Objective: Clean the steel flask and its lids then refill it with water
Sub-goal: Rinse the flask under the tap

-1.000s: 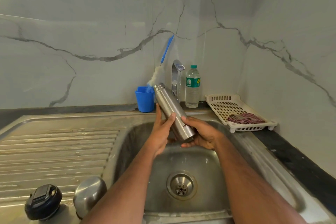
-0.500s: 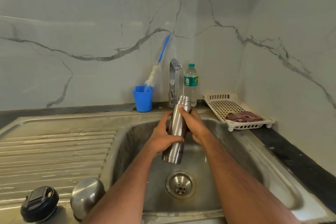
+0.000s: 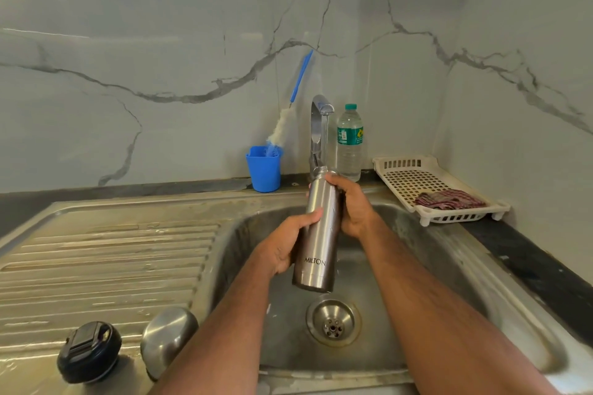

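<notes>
Flask upright under tap, both hands on it, over sink basin.

Near edge of draining board: black lid and steel cap, close to the basin lip. Left hand wraps the steel flask mid-body; right hand grips near its neck, below the tap. Risk: wet steel may slip toward the drain. Open room lies left over the board; blue cup and plastic bottle crowd the back edge.
</notes>
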The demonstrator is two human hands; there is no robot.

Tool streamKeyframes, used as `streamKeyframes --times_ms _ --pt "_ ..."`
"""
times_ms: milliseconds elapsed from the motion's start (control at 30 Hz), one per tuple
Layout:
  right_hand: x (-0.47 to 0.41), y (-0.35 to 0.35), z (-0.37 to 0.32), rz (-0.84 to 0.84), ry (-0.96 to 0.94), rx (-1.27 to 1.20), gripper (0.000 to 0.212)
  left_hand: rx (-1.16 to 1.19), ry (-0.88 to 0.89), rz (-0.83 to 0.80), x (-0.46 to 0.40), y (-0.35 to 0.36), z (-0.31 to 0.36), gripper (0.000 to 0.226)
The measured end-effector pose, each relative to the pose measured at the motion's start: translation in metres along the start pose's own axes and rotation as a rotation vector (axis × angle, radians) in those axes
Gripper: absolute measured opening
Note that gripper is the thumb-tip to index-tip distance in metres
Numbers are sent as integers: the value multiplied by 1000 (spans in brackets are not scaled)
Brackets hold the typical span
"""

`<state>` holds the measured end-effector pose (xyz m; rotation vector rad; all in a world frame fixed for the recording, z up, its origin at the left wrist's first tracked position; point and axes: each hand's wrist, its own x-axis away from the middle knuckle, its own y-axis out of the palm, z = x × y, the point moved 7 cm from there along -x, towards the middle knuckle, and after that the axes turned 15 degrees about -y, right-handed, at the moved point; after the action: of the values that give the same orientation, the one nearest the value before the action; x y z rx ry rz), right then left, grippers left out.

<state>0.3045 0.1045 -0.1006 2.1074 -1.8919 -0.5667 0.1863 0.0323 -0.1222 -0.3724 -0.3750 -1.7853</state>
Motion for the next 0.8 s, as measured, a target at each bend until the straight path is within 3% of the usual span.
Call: streamKeyframes --times_ms 167,267,333,433,600,700,800 --pt "-6 -6 -7 207 -154 259 51 -652 232 497 -3 -11 15 73" --pt "-5 -9 -6 353 -161 227 44 -821 290 666 3 -12 21 72" --pt "-6 -5 -5 291 -108 187 44 -669 267 564 0 -17 20 69" --pt "-5 8 -6 30 -42 -11 48 -314 175 266 -6 -19 11 72" --pt "0 13 -20 -234 -98 -273 48 -62 51 -34 -4 -6 2 62" --pt "-5 12 -15 -181 -76 -138 39 -64 68 2 -8 -8 3 58" --pt "-8 1 -9 54 -83 214 34 -356 178 297 -13 -15 9 65"
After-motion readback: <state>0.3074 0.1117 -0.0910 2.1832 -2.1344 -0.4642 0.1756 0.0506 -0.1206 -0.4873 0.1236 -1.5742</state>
